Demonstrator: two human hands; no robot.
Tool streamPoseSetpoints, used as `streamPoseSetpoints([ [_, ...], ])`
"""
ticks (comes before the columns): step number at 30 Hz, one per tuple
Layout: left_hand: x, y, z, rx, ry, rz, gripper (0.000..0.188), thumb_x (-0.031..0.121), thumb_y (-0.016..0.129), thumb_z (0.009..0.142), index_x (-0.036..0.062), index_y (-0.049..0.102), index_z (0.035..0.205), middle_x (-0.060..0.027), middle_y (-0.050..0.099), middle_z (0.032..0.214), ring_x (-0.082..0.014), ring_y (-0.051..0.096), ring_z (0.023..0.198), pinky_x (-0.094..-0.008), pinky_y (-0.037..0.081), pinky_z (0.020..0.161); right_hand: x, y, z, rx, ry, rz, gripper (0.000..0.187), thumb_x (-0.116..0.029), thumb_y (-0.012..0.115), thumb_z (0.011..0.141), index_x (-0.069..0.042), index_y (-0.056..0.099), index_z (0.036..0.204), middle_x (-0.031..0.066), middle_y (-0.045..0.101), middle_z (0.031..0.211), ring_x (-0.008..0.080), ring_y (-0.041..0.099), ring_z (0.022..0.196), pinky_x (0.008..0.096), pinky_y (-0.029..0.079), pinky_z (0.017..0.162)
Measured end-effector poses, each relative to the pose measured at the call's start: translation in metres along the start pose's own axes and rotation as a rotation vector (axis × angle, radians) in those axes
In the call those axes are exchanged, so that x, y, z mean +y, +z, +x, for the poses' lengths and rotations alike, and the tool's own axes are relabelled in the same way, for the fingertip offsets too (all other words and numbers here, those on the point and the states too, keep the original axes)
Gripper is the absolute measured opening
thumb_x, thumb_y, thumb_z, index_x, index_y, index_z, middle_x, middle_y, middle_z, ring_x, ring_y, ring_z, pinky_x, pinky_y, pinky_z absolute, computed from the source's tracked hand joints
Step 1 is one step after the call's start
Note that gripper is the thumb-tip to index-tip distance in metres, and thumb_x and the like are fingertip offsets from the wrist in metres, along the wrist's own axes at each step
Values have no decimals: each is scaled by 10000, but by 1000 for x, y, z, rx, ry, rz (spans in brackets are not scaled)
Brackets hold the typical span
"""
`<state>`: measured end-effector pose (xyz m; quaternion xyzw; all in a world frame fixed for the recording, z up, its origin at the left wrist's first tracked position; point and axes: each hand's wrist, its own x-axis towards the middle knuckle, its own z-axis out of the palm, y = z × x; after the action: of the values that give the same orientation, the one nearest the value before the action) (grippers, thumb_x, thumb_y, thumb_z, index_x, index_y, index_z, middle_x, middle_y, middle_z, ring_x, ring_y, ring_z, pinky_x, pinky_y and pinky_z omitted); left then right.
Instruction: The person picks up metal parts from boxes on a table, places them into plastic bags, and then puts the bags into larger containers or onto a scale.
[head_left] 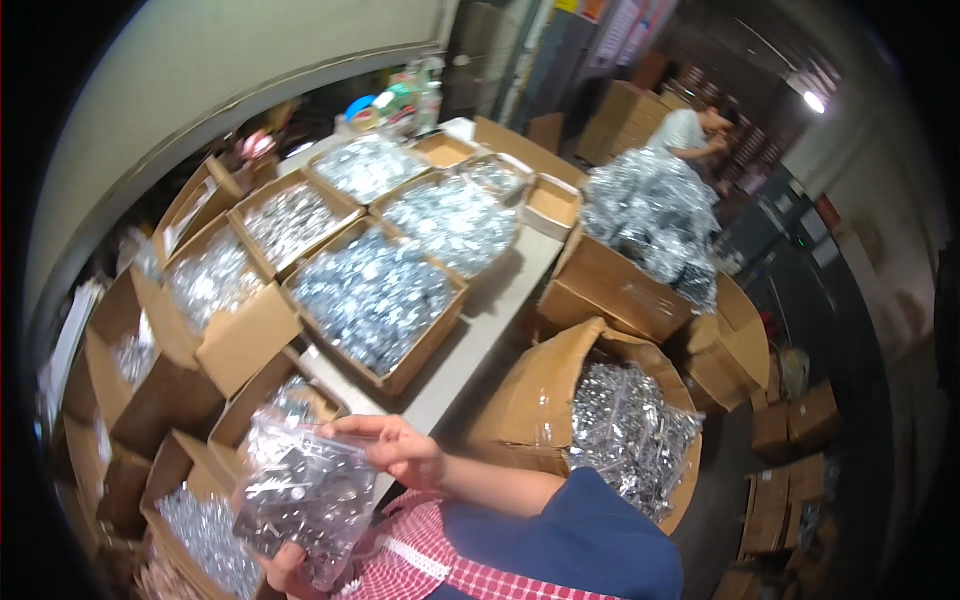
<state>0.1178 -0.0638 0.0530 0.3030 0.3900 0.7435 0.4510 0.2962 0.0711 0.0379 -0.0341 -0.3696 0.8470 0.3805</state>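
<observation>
Your right hand pinching the top edge, left hand pinching the lower edge: steady the clear zip-top bag of metal fittings just short of the bench, weight shared between grips.

Bare tabletop between tray and carton

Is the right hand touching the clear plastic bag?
Touching: the head view shows the right hand with its fingers on the upper edge of the clear plastic bag.
</observation>
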Motion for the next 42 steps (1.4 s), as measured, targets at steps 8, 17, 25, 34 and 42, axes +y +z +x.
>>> streamPoseSetpoints([
  [8,48,-15,8,32,-152,278,648,190,770,715,-25,497,1261,-100,605,1148,-172,578,1047,-306,446,942,7,28,24,-34,250,-653,484,-188,734,841,-13,573,1263,27,659,1059,91,589,1041,253,497,847],
  [17,97,-50,87,241,19,231,434,386,650,897,29,572,1130,-45,616,960,-105,585,834,-230,490,714,-3,49,126,-4,-5,-691,238,-251,614,943,-19,644,983,-51,579,778,5,466,633,172,367,551],
  [25,1,-143,85,318,52,997,633,214,651,886,-7,359,1401,-208,484,1349,-234,536,1189,-367,457,967,48,-72,122,202,-105,-1578,317,-307,584,943,-6,584,1040,116,685,831,148,663,758,313,522,656],
  [34,-1,-186,-3,449,135,1054,279,45,569,892,27,583,1170,-103,632,1125,-200,616,1007,-318,498,844,36,-141,-2,366,8,-1223,193,-179,555,964,-14,650,1002,35,649,769,74,585,657,247,471,602],
  [42,-25,-188,-11,367,198,1340,234,80,570,879,14,595,1102,-145,612,1106,-318,579,1056,-381,440,928,84,-184,-55,160,-100,-1899,207,-115,585,880,0,598,1051,213,581,1113,395,529,1080,463,422,925],
])
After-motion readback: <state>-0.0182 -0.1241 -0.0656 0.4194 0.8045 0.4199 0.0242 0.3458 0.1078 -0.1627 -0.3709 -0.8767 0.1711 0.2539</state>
